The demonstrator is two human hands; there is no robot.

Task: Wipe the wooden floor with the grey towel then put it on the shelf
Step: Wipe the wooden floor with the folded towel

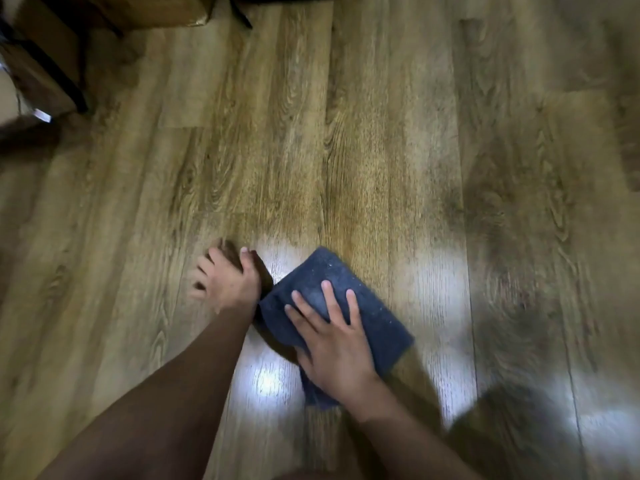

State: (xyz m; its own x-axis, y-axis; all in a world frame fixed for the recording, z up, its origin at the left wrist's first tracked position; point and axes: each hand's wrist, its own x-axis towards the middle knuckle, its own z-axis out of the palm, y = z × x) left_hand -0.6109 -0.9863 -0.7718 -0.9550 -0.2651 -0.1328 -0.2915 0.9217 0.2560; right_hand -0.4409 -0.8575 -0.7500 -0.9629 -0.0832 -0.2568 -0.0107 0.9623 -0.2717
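A: Why is the right hand (pixel 332 344) spread flat like that?

B: Its grip is released, fingers fanned out and palm pressed down on the grey towel (pixel 337 320). I'd judge that's to spread pressure across the cloth so it drags evenly over the wooden floor (pixel 363 133) instead of bunching

A: And the left hand (pixel 228 282)?

B: Planted on the bare boards just beside the towel's left edge, fingers splayed, holding nothing. It looks like a brace taking the person's weight while they lean forward

A: Where does the towel sit?

B: Folded into a rough rectangle, lying at a slant, well short of the floor's far edge where the furniture stands. Bright glare patches lie on the boards around it

A: Counts?

B: One towel, two hands. Dark furniture legs (pixel 65 77) and what may be a cardboard box (pixel 162 10) at the far left corner; too blurred to count. Whether any of that is the shelf, I cannot tell
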